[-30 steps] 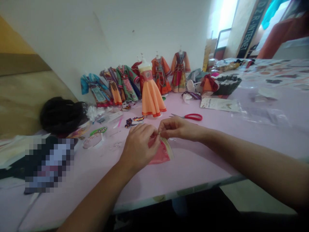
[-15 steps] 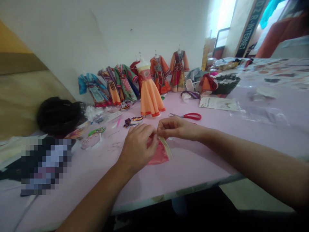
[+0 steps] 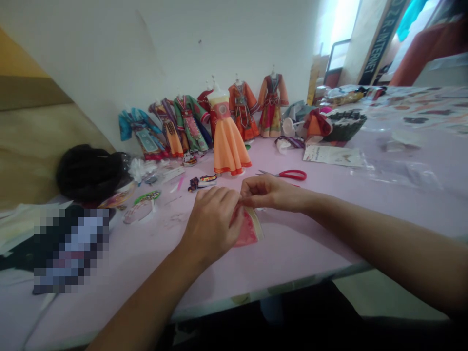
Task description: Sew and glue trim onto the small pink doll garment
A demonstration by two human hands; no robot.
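Both hands meet above the pink table, fingertips together over a piece of red-pink satiny fabric (image 3: 246, 233) with a pale yellow-gold trim along its right side. My left hand (image 3: 215, 219) is closed on the fabric and covers its left part. My right hand (image 3: 265, 191) pinches at the upper end of the trim, against the left fingers; whatever small thing its fingertips may hold is hidden. Just behind the right hand lie red-handled scissors (image 3: 290, 174). A small dress form in an orange dress (image 3: 231, 146) stands upright beyond the hands.
Several small costumes on stands line the wall, including a blue robe (image 3: 141, 131). At left are a black bundle (image 3: 87, 170), a clear ring-shaped piece (image 3: 139, 212) and a green oval piece (image 3: 147, 197). Rightward are a dark basket (image 3: 345, 126), a printed card (image 3: 331, 155) and plastic bags (image 3: 398, 173).
My left hand has turned slightly, its fingers closing further over the fabric, so less of the fabric shows. The right hand stays almost in place, still pinching. The view has shifted slightly.
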